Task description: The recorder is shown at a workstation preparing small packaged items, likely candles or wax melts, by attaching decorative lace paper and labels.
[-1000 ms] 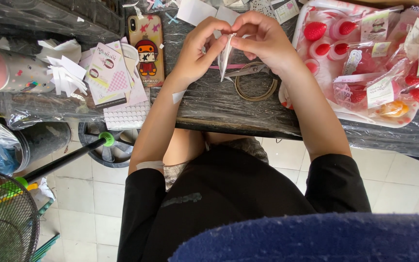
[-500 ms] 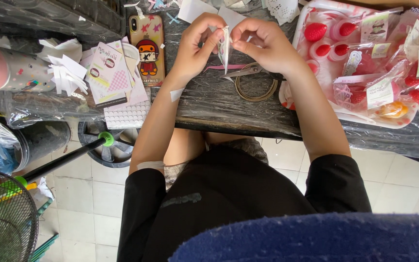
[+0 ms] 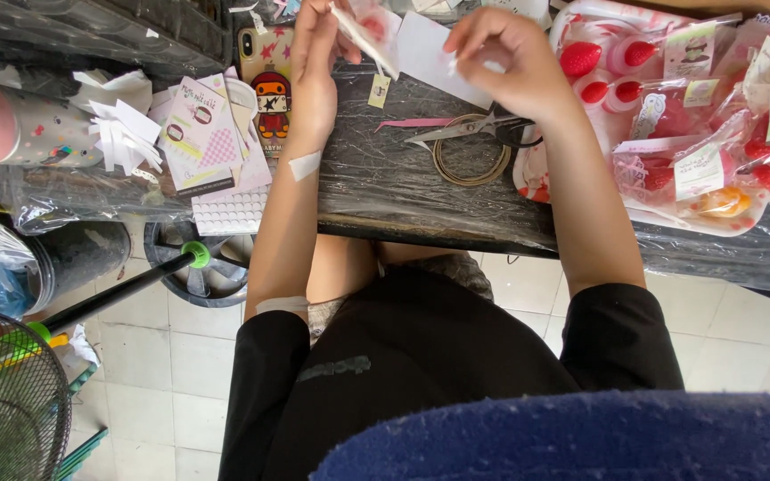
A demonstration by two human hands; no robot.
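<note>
My left hand [image 3: 315, 55] is raised over the dark table [image 3: 385, 191] and pinches a small clear packet with something pink and white inside [image 3: 365, 36]. My right hand [image 3: 503, 55] is a little to the right, fingers curled, with a small white bit pinched at the fingertips. A white sheet of paper [image 3: 434, 55] lies on the table between the hands. Below my right hand lie scissors [image 3: 470, 131] and a ring of tape [image 3: 467, 160].
A pile of clear packets with red strawberry-shaped items [image 3: 697, 116] fills the right side. A phone in a cartoon case [image 3: 269, 85], paper cards [image 3: 202, 134] and a pink tumbler [image 3: 11, 125] lie at left. A wire-mesh fan [image 3: 6, 410] stands on the tiled floor.
My hands have separated: the left one moved up and left with the packet, and the right one drew away to the right. The view has tilted slightly downward.
</note>
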